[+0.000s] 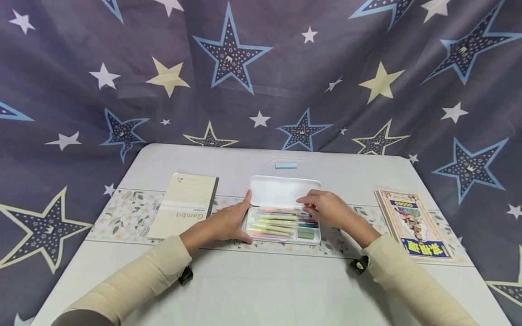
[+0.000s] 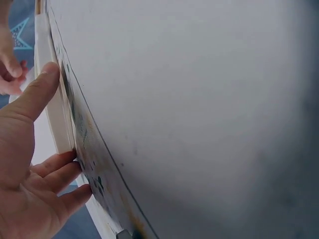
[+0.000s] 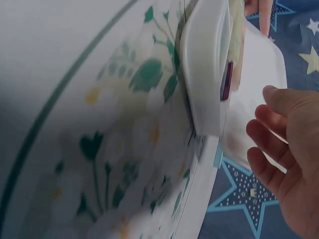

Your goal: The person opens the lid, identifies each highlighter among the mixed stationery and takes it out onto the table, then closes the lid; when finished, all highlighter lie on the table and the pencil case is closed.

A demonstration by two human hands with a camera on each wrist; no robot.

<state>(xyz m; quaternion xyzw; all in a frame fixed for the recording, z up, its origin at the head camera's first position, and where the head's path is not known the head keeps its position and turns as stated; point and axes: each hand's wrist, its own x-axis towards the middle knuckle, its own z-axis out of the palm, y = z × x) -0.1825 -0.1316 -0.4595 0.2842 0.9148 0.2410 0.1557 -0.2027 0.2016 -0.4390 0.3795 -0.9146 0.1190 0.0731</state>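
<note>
A white pencil case (image 1: 302, 240) lies on the table with its lid (image 1: 277, 190) raised at the back. Several pens (image 1: 277, 220) fill it, many of them yellow-green, and a green block (image 1: 305, 233) sits in its front right compartment. My left hand (image 1: 230, 222) holds the case's left end, the thumb at the front side and the fingers behind. In the left wrist view, thumb and fingertips of that hand (image 2: 30, 149) touch the case. Over the case's right part hovers my right hand (image 1: 326, 207), fingers loosely bent. From the right wrist view, that hand (image 3: 294, 144) holds nothing.
To the left lies a cream notebook (image 1: 183, 206). A stack of booklets (image 1: 416, 224) with a colourful cover is at the right. Behind the case is a small light-blue block (image 1: 286, 165). A floral strip (image 1: 118, 215) crosses the white table, and a star-patterned curtain (image 1: 261, 104) hangs behind.
</note>
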